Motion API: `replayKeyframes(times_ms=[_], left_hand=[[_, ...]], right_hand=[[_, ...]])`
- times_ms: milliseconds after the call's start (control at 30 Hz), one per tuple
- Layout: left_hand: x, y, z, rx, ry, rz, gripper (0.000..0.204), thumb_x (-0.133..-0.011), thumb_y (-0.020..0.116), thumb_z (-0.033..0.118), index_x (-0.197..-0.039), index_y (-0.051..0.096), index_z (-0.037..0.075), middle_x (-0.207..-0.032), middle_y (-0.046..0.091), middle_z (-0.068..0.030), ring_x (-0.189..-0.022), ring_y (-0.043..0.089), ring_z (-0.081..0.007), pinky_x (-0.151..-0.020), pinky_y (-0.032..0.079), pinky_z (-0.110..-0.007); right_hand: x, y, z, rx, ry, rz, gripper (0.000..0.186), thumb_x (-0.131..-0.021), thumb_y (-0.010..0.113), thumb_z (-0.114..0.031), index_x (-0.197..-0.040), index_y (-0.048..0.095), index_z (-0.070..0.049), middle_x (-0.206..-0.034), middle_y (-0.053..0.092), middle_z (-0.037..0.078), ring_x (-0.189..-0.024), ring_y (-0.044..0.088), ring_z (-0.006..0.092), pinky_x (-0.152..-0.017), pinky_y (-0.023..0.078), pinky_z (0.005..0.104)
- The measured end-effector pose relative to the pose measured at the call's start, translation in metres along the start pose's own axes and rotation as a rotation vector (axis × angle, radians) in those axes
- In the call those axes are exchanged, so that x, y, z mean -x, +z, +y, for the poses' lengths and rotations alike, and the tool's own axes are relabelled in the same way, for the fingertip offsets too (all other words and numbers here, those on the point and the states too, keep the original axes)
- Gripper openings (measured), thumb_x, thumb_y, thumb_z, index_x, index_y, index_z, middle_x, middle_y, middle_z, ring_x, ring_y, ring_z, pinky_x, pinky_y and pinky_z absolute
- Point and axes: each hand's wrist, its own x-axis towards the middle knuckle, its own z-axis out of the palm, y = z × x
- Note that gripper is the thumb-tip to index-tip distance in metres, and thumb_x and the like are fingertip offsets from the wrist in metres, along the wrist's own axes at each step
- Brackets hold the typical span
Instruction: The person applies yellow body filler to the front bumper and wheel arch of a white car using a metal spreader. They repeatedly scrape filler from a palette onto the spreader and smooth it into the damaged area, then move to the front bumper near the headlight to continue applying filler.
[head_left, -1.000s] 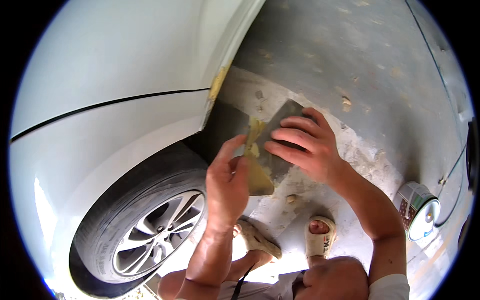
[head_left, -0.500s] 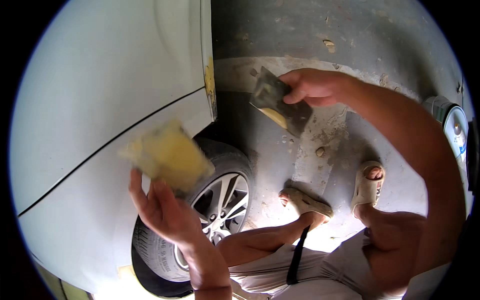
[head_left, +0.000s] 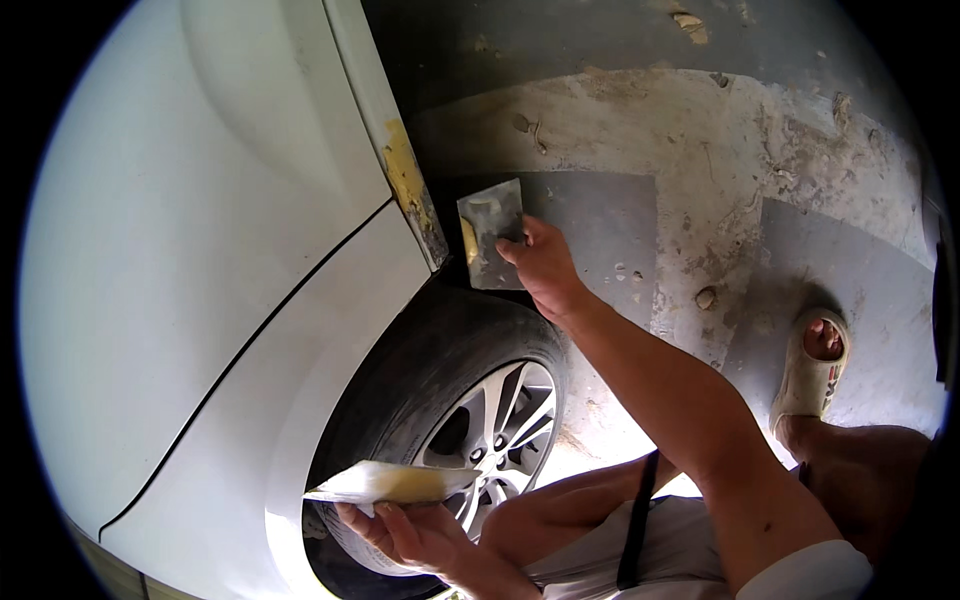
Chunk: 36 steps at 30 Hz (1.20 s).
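Note:
My right hand (head_left: pixel 548 268) grips a grey flat spreader (head_left: pixel 490 265) with a yellow paste band on its left edge, held just beside the edge of a white car panel (head_left: pixel 200 230). A rough yellow filler patch (head_left: pixel 405 175) runs along that edge. My left hand (head_left: pixel 420 540) holds a thin flat plate (head_left: pixel 390 482) with yellow paste from underneath, lower down in front of the wheel, tilted nearly edge-on to the view.
The tyre (head_left: pixel 400 390) and alloy rim (head_left: pixel 538 425) sit below the panel. My sandalled foot (head_left: pixel 812 365) stands at right on a stained concrete floor (head_left: pixel 700 140) with small debris. My knees and shorts (head_left: pixel 600 540) fill the lower edge.
The spreader and plate, together a second ago, are now apart. My right hand has moved left toward the panel edge; my left hand has dropped downward. The view has shifted toward the car.

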Motion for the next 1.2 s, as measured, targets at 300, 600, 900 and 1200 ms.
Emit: replayKeyframes(times_ms=[300, 600, 900, 1200], left_hand=[[0.002, -0.02, 0.0, -0.006, -0.044, -0.078, 0.051, -0.082, 0.058, 0.007, -0.131, 0.045, 0.015, -0.126, 0.05, -0.012, -0.112, 0.05, -0.0275, -0.097, 0.042, -0.042], [0.002, -0.014, -0.003, 0.046, -0.084, -0.059, 0.053, -0.082, 0.056, 0.005, -0.133, 0.043, 0.011, -0.129, 0.048, -0.0106, -0.114, 0.048, -0.0259, -0.099, 0.039, -0.041], [-0.004, -0.025, -0.011, 0.092, -0.057, -0.109, 0.047, -0.084, 0.056, 0.005, -0.129, 0.047, 0.012, -0.126, 0.052, -0.0108, -0.113, 0.05, -0.0251, -0.1, 0.04, -0.041], [-0.006, -0.031, -0.013, 0.114, -0.077, -0.099, 0.045, -0.085, 0.056, 0.004, -0.128, 0.048, 0.012, -0.123, 0.054, -0.0108, -0.109, 0.054, -0.0236, -0.096, 0.043, -0.039]], right_hand=[[-0.016, 0.022, -0.007, 0.393, 0.003, 0.143, 0.019, -0.078, 0.059, -0.007, -0.096, 0.063, -0.001, -0.079, 0.063, 0.018, -0.072, 0.061, 0.0253, -0.068, 0.046, 0.0337], [-0.018, 0.03, -0.001, 0.327, -0.067, 0.16, 0.017, -0.079, 0.059, -0.007, -0.094, 0.064, -0.001, -0.079, 0.062, 0.015, -0.075, 0.058, 0.0252, -0.067, 0.044, 0.0334], [-0.01, 0.036, -0.006, 0.424, -0.063, 0.158, 0.013, -0.08, 0.06, -0.006, -0.09, 0.063, 0.001, -0.069, 0.058, 0.011, -0.067, 0.052, 0.0185, -0.062, 0.042, 0.0317], [0.017, 0.058, -0.014, 0.44, -0.178, 0.174, 0.029, -0.078, 0.057, -0.003, -0.107, 0.063, -0.002, -0.095, 0.064, 0.017, -0.083, 0.063, 0.0283, -0.075, 0.049, 0.033]])
